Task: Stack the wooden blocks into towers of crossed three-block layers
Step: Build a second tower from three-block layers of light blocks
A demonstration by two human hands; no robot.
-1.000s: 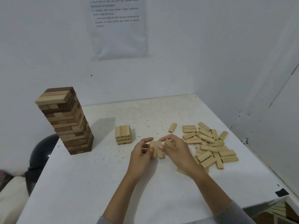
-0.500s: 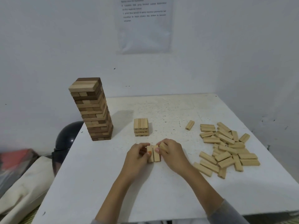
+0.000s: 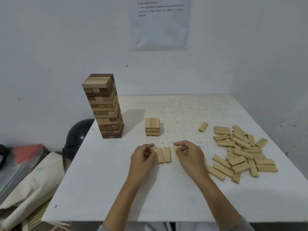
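The left hand [image 3: 143, 156] lay on the table [image 3: 116, 189] just left of the pair of blocks [image 3: 163, 155], its fingers loosely curled and grasping nothing, the thumb tip close against the nearer block's side. The right hand [image 3: 190, 155] sat just right of the pair, fingers curled inward. A pale patch showed under its fingertips, but whether that was a block in its grip could not be told. The pair itself lay flat, side by side, long edges almost touching, pointing away from the person.

Beyond the pair stood a low stack [image 3: 152, 127] of pale blocks, three layers high with numbers on its near face. Farther off, behind and left of the pair, rose a tall tower [image 3: 104, 107] of mixed light and dark blocks. To the right of the pair a loose pile [image 3: 241, 152] of pale blocks sprawled, with a single block [image 3: 203, 127] lying apart from the pile, on the side towards the pair. A printed sheet [image 3: 160, 24] hung on the wall well behind the pair.
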